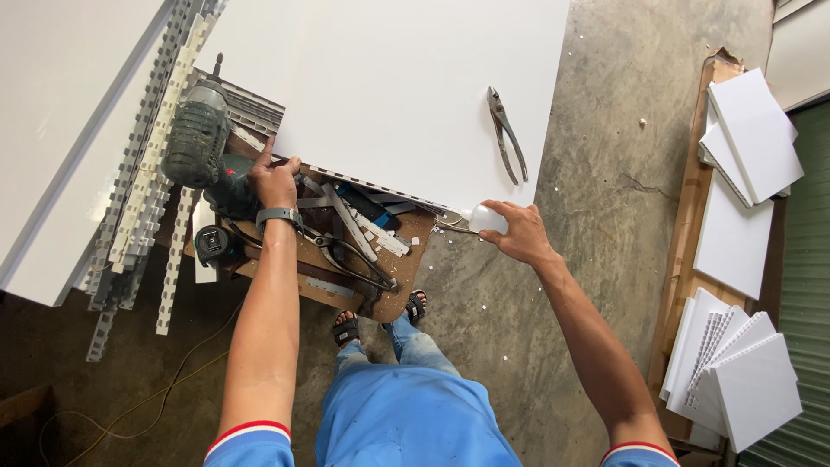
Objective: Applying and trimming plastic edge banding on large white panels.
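Closest to me, I am seeing blue clothing and two sandalled feet (380,318) standing on the concrete floor (605,130).

Just beyond them, my right hand (514,232) is closing its grip on a small white piece (484,220), fingers wrapped around it at the near corner of the big white panel (406,86). The piece is sitting right at the panel's edge, touching it. Past this grip, further out on the panel, a pair of pliers (507,134) is lying flat, jaws pointing away from me.

My left hand (275,182) is resting at the panel's near edge, fingers curled over it; I cannot tell whether the grip is truly clamping the panel or only pressing on it. A grey watch (278,215) is sitting on that wrist. Just outboard of this grip, a green power tool (201,138) is lying on the brown tabletop (406,259), almost touching the hand. Between the two grips, loose metal strips and tin snips (350,259) are cluttering the tabletop.

Further left of the left grip, notched white strips (151,190) are lying beside another white sheet (60,130). Well to the right of the right grip, stacks of cut white panels (743,372) are resting on a wooden board.
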